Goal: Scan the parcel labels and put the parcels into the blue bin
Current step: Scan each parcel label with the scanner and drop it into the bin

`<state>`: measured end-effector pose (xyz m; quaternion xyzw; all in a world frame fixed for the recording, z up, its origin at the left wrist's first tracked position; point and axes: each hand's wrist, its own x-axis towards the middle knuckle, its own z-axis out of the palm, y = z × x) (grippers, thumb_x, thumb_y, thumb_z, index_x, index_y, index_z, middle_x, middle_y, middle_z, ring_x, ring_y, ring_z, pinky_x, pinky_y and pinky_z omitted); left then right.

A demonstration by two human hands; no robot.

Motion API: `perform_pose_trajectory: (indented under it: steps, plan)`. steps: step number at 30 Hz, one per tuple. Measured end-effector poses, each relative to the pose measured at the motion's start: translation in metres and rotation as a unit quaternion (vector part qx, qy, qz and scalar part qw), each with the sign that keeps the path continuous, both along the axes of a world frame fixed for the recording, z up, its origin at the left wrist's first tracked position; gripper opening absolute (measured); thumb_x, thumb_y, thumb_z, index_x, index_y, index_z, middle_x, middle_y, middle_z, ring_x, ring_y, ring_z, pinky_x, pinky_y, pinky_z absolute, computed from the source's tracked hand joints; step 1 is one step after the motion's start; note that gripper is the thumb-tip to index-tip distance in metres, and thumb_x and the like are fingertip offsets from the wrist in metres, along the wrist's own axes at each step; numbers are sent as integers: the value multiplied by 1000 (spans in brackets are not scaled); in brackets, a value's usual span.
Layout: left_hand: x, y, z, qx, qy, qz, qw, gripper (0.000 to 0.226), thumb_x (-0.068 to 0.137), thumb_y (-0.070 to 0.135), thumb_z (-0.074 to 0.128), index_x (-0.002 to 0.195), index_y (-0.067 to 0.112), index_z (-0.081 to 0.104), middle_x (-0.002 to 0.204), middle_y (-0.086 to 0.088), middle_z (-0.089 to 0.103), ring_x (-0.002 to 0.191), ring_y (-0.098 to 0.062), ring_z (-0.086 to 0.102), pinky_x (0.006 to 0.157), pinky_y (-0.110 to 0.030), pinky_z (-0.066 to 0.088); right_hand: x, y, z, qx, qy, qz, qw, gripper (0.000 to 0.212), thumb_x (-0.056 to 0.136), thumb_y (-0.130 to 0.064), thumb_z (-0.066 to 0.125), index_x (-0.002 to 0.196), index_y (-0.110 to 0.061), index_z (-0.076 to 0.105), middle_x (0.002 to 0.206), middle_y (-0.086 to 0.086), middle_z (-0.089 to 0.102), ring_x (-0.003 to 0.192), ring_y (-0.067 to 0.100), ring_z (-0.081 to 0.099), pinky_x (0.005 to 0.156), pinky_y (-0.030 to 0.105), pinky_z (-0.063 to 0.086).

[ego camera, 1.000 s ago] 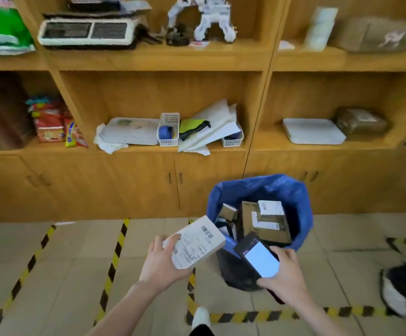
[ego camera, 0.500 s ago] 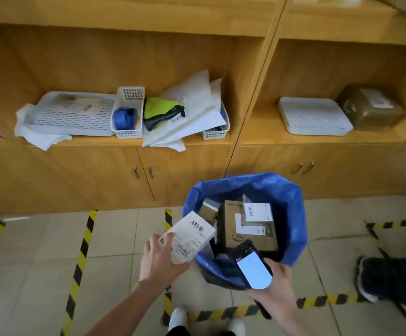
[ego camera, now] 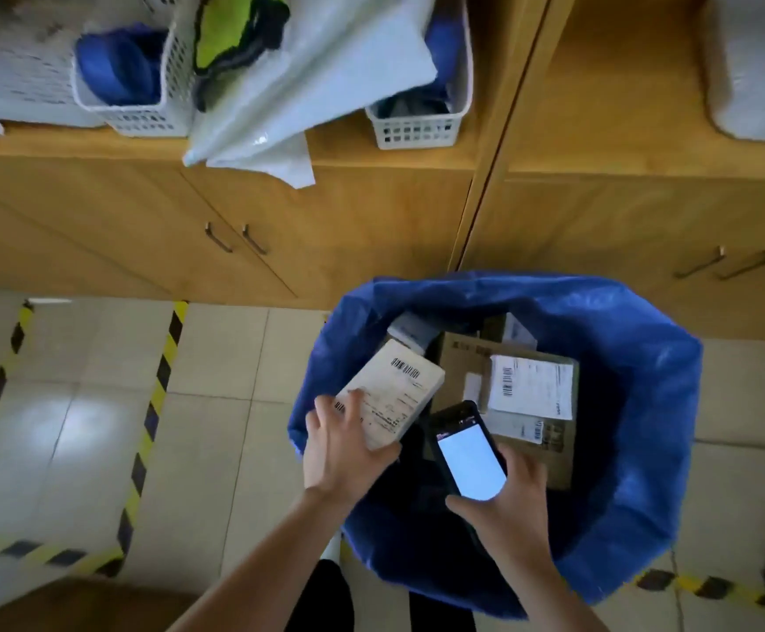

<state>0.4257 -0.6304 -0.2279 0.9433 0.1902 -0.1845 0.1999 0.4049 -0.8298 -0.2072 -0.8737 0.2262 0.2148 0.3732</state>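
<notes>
Right hand (ego camera: 508, 499): we grip the scanner phone (ego camera: 469, 453), screen lit, over the blue bin (ego camera: 636, 403).
Left hand (ego camera: 339, 453): we clasp the white parcel (ego camera: 394, 394) just inside the bin's left rim.
Risk: if we let go here, it may clip that rim and tumble outside.
Unclear: label print is blurred; the cardboard box (ego camera: 458, 362) hides the bin's floor.

Blue bin (ego camera: 636, 403) — white parcel (ego camera: 394, 394), black barcodes.
</notes>
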Motion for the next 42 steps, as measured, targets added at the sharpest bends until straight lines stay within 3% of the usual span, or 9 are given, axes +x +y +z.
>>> perform_pose_trajectory:
  steps: [3,7,12,19,22,27,31,35,42]
  plan:
    - [19,-22,-50,9,5,15,1000,86,66,59,70,138,29,32,122,-5,29,112,-31,35,80,-37,47,14,-8,-50,13,1,-14,1000,79,52,-20,86,121,-18,49,112,-3,37,92,8,36,89,42,47]
    - [30,-35,-105,22,35,66,997,86,70,56,70,140,28,29,124,-11,29,113,-36,35,95,-42,43,19,-13,-101,49,2,-29,998,77,52,-19,88,117,-24,47,114,-6,35,97,5,35,83,33,45]
    - [33,-44,-146,-1,78,130,988,87,69,64,69,136,31,25,126,-9,23,117,-36,31,79,-41,47,17,-13,-132,73,20,-27,997,80,52,-20,88,120,-26,45,121,-7,36,101,3,35,80,25,41]
    - [24,-31,-152,-53,153,78,984,102,66,49,81,144,32,18,141,-8,10,132,-34,18,103,-46,41,16,-16,-126,71,29,-7,997,79,54,-18,87,120,-26,46,122,-7,35,101,2,35,75,22,40]
    - [20,-23,-137,-66,132,36,988,100,71,48,78,148,32,16,148,-9,6,137,-36,15,107,-47,38,12,-12,-110,65,18,15,998,78,53,-17,87,120,-26,47,119,-5,36,97,4,37,70,20,39]
    - [5,2,-87,-67,28,31,997,72,84,41,66,145,28,30,133,-2,41,125,-27,42,91,-44,49,2,10,-64,49,1,42,998,79,51,-17,87,120,-23,50,114,-2,38,87,8,40,75,28,38]
    - [-24,42,-28,-63,-41,28,997,55,88,38,56,140,30,38,130,3,49,117,-24,52,84,-39,51,-14,41,-15,55,-26,68,996,77,49,-14,89,117,-20,53,111,1,40,87,9,37,78,31,38]
    - [-79,103,34,-54,-109,61,991,41,92,37,53,131,32,44,122,7,53,105,-20,59,74,-34,51,-35,92,39,43,-47,109,992,81,47,-14,89,119,-18,53,114,7,45,96,14,39,82,35,40]
    - [-212,231,134,-20,-195,182,964,37,94,37,52,130,32,47,122,12,53,112,-4,54,81,-22,47,-118,226,125,70,-114,228,964,82,50,-5,86,124,-15,53,111,4,39,104,21,42,82,35,42]
